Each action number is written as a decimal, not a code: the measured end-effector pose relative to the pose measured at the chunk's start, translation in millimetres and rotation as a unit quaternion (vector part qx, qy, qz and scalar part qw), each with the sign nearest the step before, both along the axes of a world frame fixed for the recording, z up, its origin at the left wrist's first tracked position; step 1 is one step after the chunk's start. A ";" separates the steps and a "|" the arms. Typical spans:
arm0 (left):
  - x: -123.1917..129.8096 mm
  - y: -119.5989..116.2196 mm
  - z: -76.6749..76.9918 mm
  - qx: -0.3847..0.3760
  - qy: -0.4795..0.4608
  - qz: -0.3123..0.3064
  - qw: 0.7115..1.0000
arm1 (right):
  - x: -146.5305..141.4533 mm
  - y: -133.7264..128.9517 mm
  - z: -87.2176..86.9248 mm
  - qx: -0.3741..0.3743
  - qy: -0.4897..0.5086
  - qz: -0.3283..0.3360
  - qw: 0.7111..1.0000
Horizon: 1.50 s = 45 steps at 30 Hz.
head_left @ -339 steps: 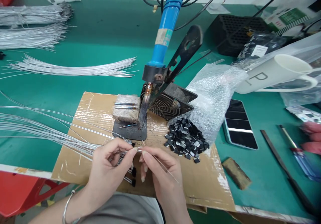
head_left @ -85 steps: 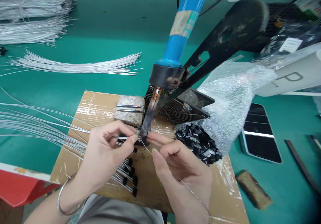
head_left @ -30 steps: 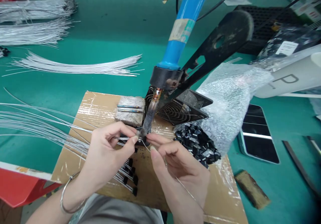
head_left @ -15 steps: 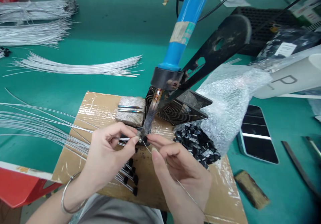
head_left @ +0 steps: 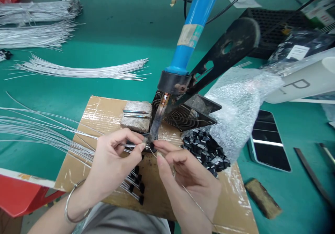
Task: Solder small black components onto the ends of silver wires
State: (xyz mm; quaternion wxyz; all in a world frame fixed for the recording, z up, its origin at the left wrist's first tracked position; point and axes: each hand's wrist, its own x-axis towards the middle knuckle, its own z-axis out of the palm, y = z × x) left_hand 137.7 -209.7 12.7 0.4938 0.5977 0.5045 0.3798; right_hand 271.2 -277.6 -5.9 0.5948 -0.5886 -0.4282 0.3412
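Observation:
Thumb and index finger of my left hand [head_left: 111,167] are pinched on a thin white wire just left of the iron's tip. My right hand [head_left: 192,181] is closed on a strand of solder wire [head_left: 195,200], which runs across the palm and curves up to the tip. A small black part [head_left: 151,146] sits at the tip, by my right index finger; its details are too small to make out. Over both hands, a blue-handled soldering iron [head_left: 180,54] is clamped pointing down. Below my left hand lie several white wires with black ends [head_left: 137,181].
A cardboard sheet [head_left: 86,122] underlies the work, bearing a grey block [head_left: 136,117], a black fan [head_left: 180,117] and a heap of black pieces [head_left: 206,152] beside bubble wrap [head_left: 232,104]. White wire bundles [head_left: 81,70] lie behind. A phone [head_left: 269,139] lies right.
My right thumb has shifted very slightly left along the solder wire. My left hand and the soldering iron look almost the same.

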 end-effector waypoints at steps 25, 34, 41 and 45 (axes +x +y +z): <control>-0.7 -0.4 -0.4 0.046 0.000 0.003 0.999 | 1.2 -1.0 -5.3 0.015 -0.038 -0.008 0.999; 0.8 -0.5 1.1 0.033 -0.008 0.009 0.999 | -4.3 0.3 -3.3 0.001 -0.020 -0.035 0.999; 0.1 -1.6 0.8 0.040 -0.007 0.007 0.999 | -4.9 0.6 -2.1 0.009 -0.040 -0.040 0.998; 1.0 -0.8 1.3 0.045 -0.007 0.006 0.999 | -6.5 0.0 -1.5 0.010 -0.035 -0.042 0.998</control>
